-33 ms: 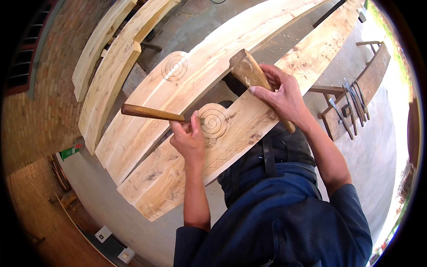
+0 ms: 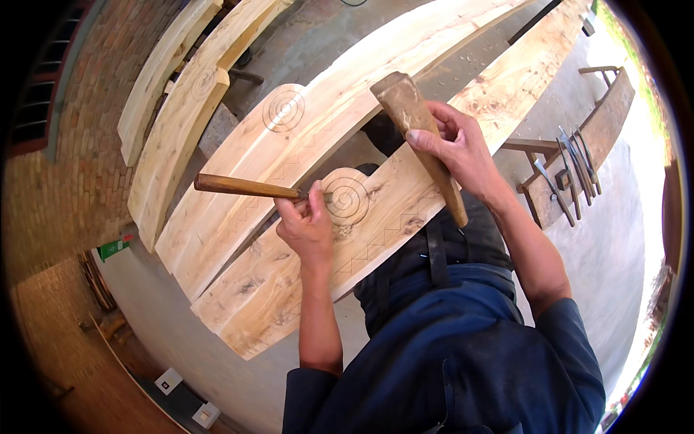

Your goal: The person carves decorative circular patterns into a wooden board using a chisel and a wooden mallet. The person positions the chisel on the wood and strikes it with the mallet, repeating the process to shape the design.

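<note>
My left hand (image 2: 306,230) is closed around the metal end of a chisel (image 2: 246,186), whose wooden handle points left. The chisel's tip meets the edge of a carved ring pattern (image 2: 348,201) on the near wooden board (image 2: 267,296); the fingers partly hide the blade. Above that board, my right hand (image 2: 463,153) grips a worn wooden mallet (image 2: 405,105). The mallet's thick head points up and left, its thin end down toward my lap. Fine zigzag lines run along the near board.
Beyond a narrow gap lies a second long board (image 2: 217,210) with a similar ring pattern (image 2: 283,108). More curved timbers (image 2: 177,123) stand at the far left by a brick wall (image 2: 94,130). On the right, a low wooden bench (image 2: 611,108) carries several metal tools (image 2: 571,166).
The mallet has tilted more upright in my right hand, its thin end swinging down and left. The chisel's handle end has shifted slightly left and down; my left hand stays in place.
</note>
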{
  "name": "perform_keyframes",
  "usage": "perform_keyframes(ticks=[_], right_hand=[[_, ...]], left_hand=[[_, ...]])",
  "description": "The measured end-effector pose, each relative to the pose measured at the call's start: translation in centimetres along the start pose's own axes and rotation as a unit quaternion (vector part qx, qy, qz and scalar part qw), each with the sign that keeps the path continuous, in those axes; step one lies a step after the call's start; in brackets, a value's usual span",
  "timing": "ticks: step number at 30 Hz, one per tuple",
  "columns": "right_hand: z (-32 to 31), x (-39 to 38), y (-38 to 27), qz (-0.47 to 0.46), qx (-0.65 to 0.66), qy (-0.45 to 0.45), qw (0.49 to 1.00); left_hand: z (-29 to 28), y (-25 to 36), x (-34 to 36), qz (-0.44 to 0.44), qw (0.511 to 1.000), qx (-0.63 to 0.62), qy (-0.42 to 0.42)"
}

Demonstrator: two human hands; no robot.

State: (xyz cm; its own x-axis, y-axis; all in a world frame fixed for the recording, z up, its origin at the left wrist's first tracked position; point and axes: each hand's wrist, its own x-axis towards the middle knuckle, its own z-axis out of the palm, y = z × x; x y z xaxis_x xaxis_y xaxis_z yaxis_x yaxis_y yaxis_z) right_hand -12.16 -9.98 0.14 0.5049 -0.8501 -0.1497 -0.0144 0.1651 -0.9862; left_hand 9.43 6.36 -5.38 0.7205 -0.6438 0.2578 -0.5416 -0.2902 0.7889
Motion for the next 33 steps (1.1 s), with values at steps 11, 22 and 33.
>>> perform_keyframes(ticks=[11, 22, 33], right_hand=[[3.5, 0.9, -4.3, 0.095, 0.096, -0.147, 0.980], [8.2, 3.0, -13.7, -0.471, -0.384, -0.025, 0.794], [12.4, 3.2, -14.0, -0.590, -0.543, -0.034, 0.597]], left_hand=[[0.5, 0.1, 0.2, -0.038, 0.998, -0.041, 0.022], [-0.4, 0.2, 0.0, 0.129, 0.988, 0.082, -0.013], [-0.8, -1.0, -0.9, 0.233, 0.971, 0.055, -0.013]])
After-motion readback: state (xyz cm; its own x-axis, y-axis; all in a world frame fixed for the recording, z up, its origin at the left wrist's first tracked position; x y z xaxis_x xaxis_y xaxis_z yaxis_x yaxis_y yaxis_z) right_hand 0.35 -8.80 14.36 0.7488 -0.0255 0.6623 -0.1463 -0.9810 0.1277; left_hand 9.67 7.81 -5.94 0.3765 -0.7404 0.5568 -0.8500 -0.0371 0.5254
